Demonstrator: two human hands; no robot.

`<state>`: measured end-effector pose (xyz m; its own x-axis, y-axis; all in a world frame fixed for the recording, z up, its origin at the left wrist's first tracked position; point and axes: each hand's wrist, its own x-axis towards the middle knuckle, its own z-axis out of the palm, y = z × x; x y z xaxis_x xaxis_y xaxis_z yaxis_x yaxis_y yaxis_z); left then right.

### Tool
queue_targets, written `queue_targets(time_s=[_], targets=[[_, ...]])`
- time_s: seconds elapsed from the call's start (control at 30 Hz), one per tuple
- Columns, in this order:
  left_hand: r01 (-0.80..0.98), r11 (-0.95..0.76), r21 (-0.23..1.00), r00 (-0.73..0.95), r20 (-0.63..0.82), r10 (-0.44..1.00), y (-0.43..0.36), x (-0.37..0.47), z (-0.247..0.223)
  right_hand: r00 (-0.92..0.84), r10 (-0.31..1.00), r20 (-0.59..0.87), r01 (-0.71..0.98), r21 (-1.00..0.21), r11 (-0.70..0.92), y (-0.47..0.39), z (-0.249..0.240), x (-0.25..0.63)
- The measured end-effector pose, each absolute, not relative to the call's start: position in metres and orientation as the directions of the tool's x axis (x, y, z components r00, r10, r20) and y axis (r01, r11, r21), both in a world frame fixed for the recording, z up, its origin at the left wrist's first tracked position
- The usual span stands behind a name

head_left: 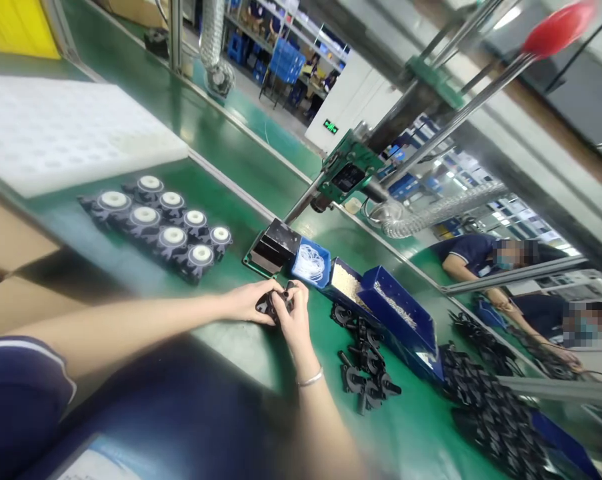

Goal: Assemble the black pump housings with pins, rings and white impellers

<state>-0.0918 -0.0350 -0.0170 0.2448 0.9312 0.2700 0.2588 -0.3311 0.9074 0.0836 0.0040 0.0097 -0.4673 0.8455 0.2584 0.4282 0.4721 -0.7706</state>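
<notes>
My left hand and my right hand meet in the middle of the view, both closed on one black part. The fingers hide much of that part. Just beyond them stands a black block at the foot of the green press. Beside the block is a blue tray with white rings. To the right of my right hand, several loose black parts lie on the green table. On the left sit several black parts with white round pieces.
A white sheet covers the back left. Dark blue bins with small pieces stand right of centre. Many black parts are piled at the lower right. Two people sit across at the right. A red-knobbed lever hangs above.
</notes>
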Motion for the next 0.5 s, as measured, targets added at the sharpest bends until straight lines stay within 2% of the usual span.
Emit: queue_targets(time_s=[0.13,0.23,0.33,0.4,0.43,0.5], targets=[[0.296,-0.349,0.889,0.217,0.293,0.931,-0.04,-0.088,-0.007,-0.489,0.814,0.312,0.408,-0.743,0.53,0.005,0.02,0.083],[0.337,-0.363,0.869,0.204,0.309,0.929,-0.043,-0.093,0.015,-0.546,0.762,0.349,0.362,-0.722,0.59,0.016,0.048,0.087],[0.341,-0.367,0.866,0.162,0.33,0.93,-0.036,-0.111,0.052,-0.493,0.74,0.458,0.31,-0.702,0.641,0.039,0.103,0.092],[0.349,-0.384,0.855,0.127,0.363,0.923,-0.022,-0.126,0.079,-0.314,0.713,0.626,0.293,-0.651,0.7,0.06,0.153,0.09],[0.369,-0.396,0.841,0.113,0.382,0.917,-0.011,-0.133,0.091,-0.236,0.652,0.721,0.283,-0.591,0.755,0.072,0.18,0.086],[0.412,-0.397,0.82,0.103,0.392,0.914,0.013,-0.144,0.105,-0.19,0.539,0.821,0.242,-0.493,0.836,0.101,0.237,0.074]])
